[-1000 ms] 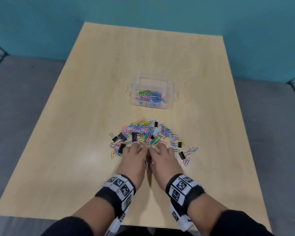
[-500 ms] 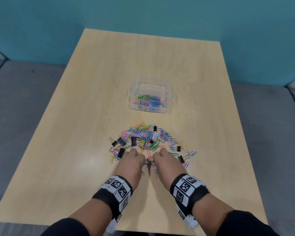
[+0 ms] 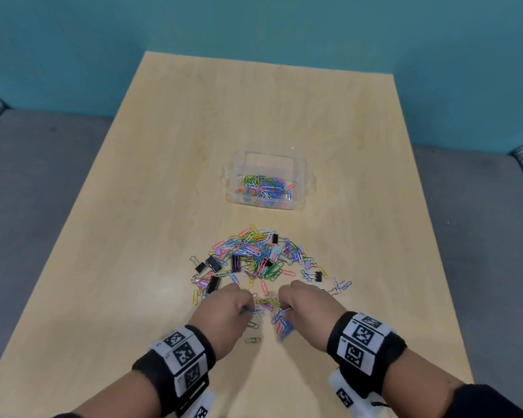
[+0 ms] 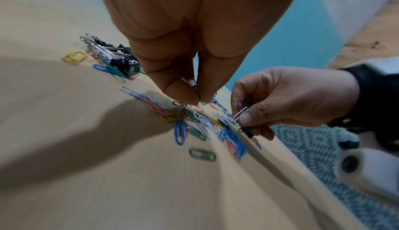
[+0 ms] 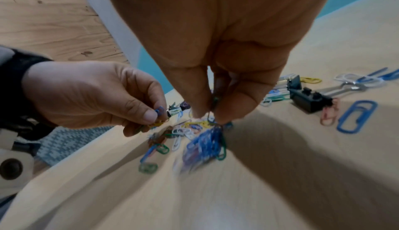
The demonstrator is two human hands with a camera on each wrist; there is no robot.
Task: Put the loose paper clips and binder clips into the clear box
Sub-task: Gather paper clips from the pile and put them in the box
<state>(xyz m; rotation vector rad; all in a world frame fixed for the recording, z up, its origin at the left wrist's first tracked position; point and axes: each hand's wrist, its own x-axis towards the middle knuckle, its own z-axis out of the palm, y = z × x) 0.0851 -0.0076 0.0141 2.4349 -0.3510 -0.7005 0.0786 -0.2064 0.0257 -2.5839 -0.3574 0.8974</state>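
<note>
A pile of coloured paper clips (image 3: pixel 255 254) with black binder clips (image 3: pixel 212 263) lies on the wooden table (image 3: pixel 133 236). Beyond it stands the clear box (image 3: pixel 266 179), with several clips inside. My left hand (image 3: pixel 224 312) is just above the pile's near edge and pinches a few paper clips (image 4: pixel 183 112) between thumb and fingers. My right hand (image 3: pixel 305 309) beside it pinches a hanging bunch of blue paper clips (image 5: pixel 205 143). More clips lie scattered under both hands.
A single green paper clip (image 3: pixel 252 340) lies nearest me on the table. Grey upholstered seating (image 3: pixel 37 191) flanks the table on both sides, and a teal wall (image 3: pixel 254 25) rises behind it.
Both hands have drawn back toward me and apart, lifting clusters of clips out of the pile's near edge. Some clips trail or have dropped between the hands.
</note>
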